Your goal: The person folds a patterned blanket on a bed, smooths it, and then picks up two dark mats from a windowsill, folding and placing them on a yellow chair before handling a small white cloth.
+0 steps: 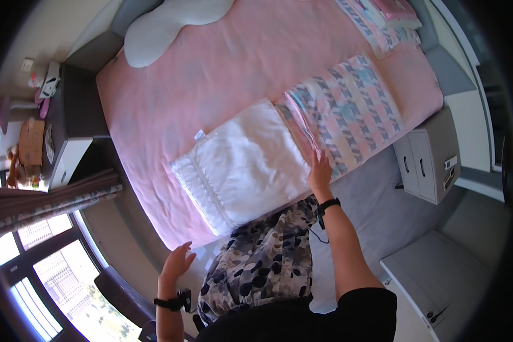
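A folded white quilt [251, 159] with a small tag lies flat along the near side of the bed. To its right is folded cloth bedding [356, 111] printed in pink, grey and white, its layered left edge meeting the quilt. My right hand [320, 171] rests where the two meet, fingers stretched forward and touching the printed bedding's near left edge. My left hand [176, 263] hangs in the air just off the bed's near left corner. It holds nothing and its fingers are apart. Each wrist wears a dark band.
The bed [211, 97] has a pink sheet. A white curved pillow [159, 34] lies at the far left, and stacked folded bedding [382, 23] at the far right. A nightstand [430, 154] stands right of the bed, a dark desk [77, 102] left. Below right is a white cabinet [433, 279].
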The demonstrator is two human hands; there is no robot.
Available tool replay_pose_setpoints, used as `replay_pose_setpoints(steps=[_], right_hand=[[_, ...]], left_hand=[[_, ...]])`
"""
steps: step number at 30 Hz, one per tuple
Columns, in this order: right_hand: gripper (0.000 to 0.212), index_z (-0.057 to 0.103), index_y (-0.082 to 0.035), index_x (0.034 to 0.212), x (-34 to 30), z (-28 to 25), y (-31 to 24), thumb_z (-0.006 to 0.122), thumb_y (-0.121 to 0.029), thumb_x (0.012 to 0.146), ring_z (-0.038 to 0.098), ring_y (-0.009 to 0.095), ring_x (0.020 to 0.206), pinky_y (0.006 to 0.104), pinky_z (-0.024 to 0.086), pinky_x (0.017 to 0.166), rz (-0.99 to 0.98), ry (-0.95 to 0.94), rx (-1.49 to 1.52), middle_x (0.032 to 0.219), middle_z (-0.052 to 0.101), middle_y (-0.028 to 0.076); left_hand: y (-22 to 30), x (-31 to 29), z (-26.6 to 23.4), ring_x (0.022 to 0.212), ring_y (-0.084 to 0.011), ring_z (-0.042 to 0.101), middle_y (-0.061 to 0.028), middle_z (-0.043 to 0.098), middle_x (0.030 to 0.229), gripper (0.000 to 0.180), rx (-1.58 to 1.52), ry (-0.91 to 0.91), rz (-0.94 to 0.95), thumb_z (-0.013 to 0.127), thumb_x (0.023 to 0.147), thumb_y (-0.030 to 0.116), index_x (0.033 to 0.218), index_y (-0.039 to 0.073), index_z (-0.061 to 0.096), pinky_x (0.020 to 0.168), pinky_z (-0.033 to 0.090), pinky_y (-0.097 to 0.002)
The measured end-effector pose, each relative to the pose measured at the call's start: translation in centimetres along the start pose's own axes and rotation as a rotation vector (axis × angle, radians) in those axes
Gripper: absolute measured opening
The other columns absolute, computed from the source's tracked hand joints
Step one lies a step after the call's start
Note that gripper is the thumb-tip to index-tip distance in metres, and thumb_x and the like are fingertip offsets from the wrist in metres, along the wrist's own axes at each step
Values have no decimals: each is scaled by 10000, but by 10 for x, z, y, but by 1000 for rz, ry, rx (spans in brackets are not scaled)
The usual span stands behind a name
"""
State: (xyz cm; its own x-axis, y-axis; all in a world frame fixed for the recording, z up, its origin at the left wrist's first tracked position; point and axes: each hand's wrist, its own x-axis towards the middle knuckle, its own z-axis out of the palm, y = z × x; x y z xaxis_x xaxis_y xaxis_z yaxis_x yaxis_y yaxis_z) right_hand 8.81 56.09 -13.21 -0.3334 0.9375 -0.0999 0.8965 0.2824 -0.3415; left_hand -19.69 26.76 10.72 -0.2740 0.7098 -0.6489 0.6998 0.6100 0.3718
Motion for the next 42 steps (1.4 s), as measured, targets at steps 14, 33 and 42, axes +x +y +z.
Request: replay_pose_setpoints(steps=[14, 33, 42], right_hand=[[515, 312, -97, 1165, -77, -36, -18, 421, -16, 668, 355, 309, 1047, 385, 332, 819, -405, -323, -92, 1167, 330, 179], [308, 489, -92, 1010, -133, -170, -28, 464, -187, 718, 533, 283, 751, 325, 415, 664, -136, -722, -124, 840, 544, 155], [284, 511, -62, 990, -192, -207, 84, 489, -178, 732, 553, 188, 742, 261, 432, 645, 108, -703, -137, 848, 566, 94]], left_hand=[[-127, 96, 93, 819, -288, 510, -161, 534, 897, 348, -169, -10, -165, 529, 692, 260, 937, 14, 499, 715, 405, -337], [-146, 155, 162, 908, -276, 481, -196, 490, 965, 619, -1001, 268, -706, 646, 543, 287, 1014, -26, 395, 764, 381, -327], [-118, 130, 114, 655, -210, 530, -110, 530, 806, 479, -1444, 163, -443, 613, 535, 78, 967, -49, 448, 541, 428, -308]])
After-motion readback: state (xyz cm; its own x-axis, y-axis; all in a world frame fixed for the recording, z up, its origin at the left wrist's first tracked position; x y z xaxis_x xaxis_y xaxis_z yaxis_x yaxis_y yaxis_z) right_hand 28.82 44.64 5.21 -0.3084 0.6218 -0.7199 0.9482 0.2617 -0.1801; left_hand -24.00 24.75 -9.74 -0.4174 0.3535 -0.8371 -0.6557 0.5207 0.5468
